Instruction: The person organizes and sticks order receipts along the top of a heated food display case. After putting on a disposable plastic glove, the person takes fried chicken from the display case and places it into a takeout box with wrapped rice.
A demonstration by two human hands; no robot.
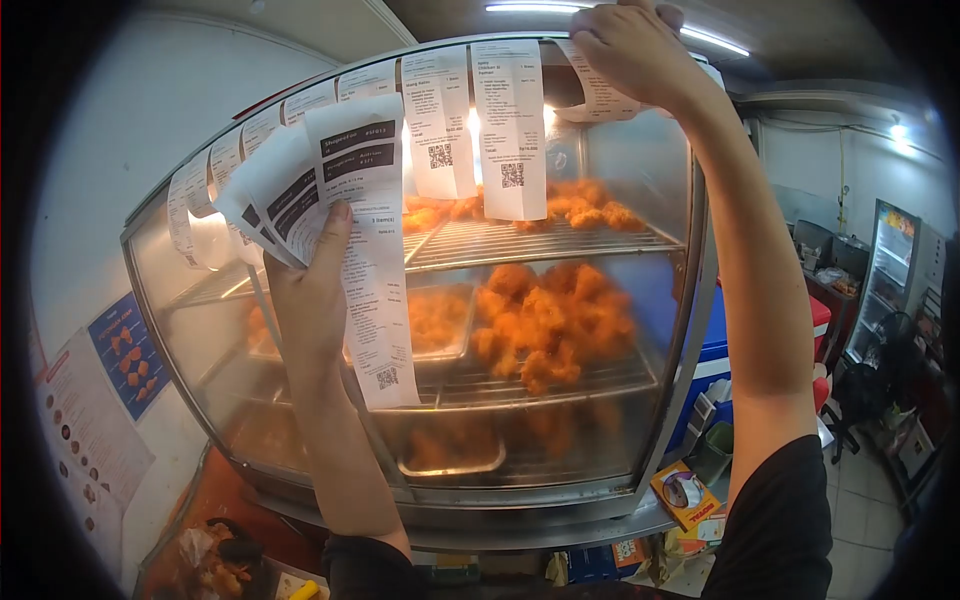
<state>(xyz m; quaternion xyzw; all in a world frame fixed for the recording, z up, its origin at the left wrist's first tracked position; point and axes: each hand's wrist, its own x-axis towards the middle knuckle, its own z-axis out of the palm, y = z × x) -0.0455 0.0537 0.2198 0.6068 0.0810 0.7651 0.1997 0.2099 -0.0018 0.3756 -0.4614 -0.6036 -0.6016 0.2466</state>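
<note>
Receipts [375, 290], bunched and fanned at about ten o'clock in the left hand [310, 262], thumb pressed on the front slip. Right hand [640, 50] raised at one o'clock, fingers bent over the top edge of the glass cabinet [560, 503], against a curled receipt [600, 98]; whether they pinch it, I cannot tell. Handling, my judgement: work that slip by its upper end, print outward, pressing rather than tugging, as thin paper probably tears; grip the bunch lightly to spare creases. Appearance: white, long, narrow; black header bands, fine print below, QR code toward the front slip's six o'clock end. Hanging receipts [510, 130] line the cabinet top from ten to twelve o'clock.
</note>
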